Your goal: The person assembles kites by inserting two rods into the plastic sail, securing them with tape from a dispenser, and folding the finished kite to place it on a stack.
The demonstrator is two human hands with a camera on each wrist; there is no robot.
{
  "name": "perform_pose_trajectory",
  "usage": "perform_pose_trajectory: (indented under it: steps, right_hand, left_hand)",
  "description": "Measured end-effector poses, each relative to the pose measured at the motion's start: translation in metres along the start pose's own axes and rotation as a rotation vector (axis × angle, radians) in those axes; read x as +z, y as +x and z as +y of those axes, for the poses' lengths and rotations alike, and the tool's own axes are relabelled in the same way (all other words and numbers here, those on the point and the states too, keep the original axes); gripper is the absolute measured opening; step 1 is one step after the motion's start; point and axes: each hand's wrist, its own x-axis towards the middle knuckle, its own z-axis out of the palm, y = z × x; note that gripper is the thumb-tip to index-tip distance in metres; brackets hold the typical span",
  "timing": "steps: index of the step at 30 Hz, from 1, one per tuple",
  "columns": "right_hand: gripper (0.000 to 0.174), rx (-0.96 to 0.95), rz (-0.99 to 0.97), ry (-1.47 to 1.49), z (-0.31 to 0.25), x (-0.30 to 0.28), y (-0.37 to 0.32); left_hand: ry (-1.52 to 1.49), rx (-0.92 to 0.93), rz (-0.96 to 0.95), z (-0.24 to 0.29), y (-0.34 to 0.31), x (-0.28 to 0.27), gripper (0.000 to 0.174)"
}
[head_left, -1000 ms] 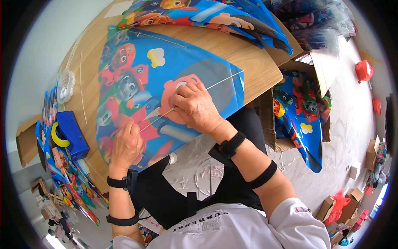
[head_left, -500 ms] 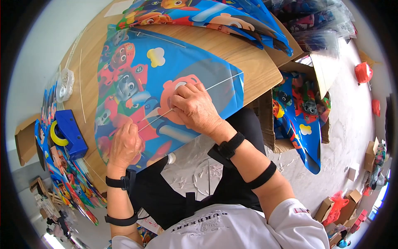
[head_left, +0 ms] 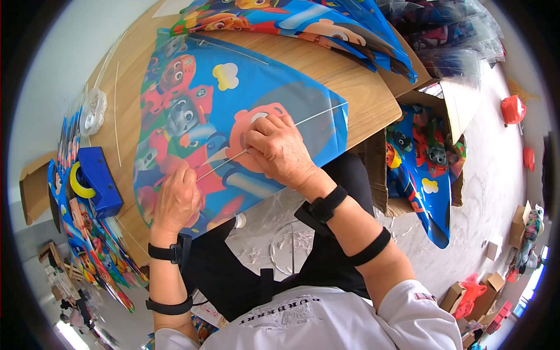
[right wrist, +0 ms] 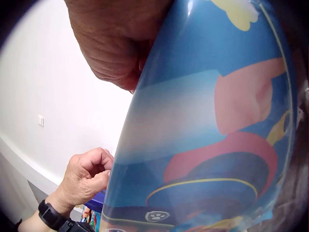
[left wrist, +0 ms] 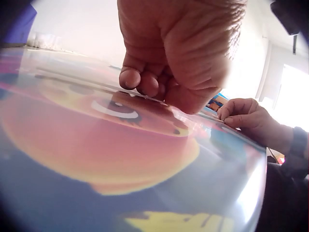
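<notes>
A blue kite [head_left: 221,116] printed with cartoon dogs lies back-side up on the wooden table, its near edge over the person's lap. Across it runs a thin white rod [head_left: 318,114]. The right hand [head_left: 281,150] pinches this rod near the printed pink face, thumb and fingertips together. Further left along the same rod, the left hand [head_left: 178,198] has its fingers curled down at the rod's lower-left part. In the left wrist view, the left fingertips [left wrist: 148,87] press close on the rod against the sheet. The right wrist view shows the left hand's thumb and forefinger meeting at the kite's edge.
More folded kites [head_left: 297,26] lie at the table's far side. A blue tape dispenser [head_left: 100,181] with yellow tape and a small clear tub [head_left: 93,114] stand left. At the right, an open cardboard box [head_left: 402,207] holds kites. Plastic-bagged goods [head_left: 449,35] are piled behind it.
The head view has shifted slightly. Both hands keep nearly the same hold and place on the rod, and the kite lies as before.
</notes>
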Motion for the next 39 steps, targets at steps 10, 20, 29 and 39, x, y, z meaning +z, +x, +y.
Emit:
perform_pose_trajectory:
  steps: [10,20,29,39]
  right_hand:
    - [0.011,-0.007,0.010,0.040,-0.001,0.000,0.000]
    - [0.007,-0.073,0.004,0.049,0.002,0.006,0.003]
    - [0.010,-0.078,-0.019,0.066,-0.007,0.005,0.006]
    - [0.016,-0.012,0.087,0.044,-0.016,-0.003,0.005]
  left_hand:
    - [-0.002,0.001,-0.014,0.001,0.000,-0.003,0.016]
    - [-0.079,-0.120,0.089,-0.002,-0.021,-0.013,0.017]
    - [-0.116,-0.471,0.265,0.016,-0.124,-0.025,0.010]
    - [-0.033,-0.909,0.499,0.029,-0.230,-0.008,0.016]
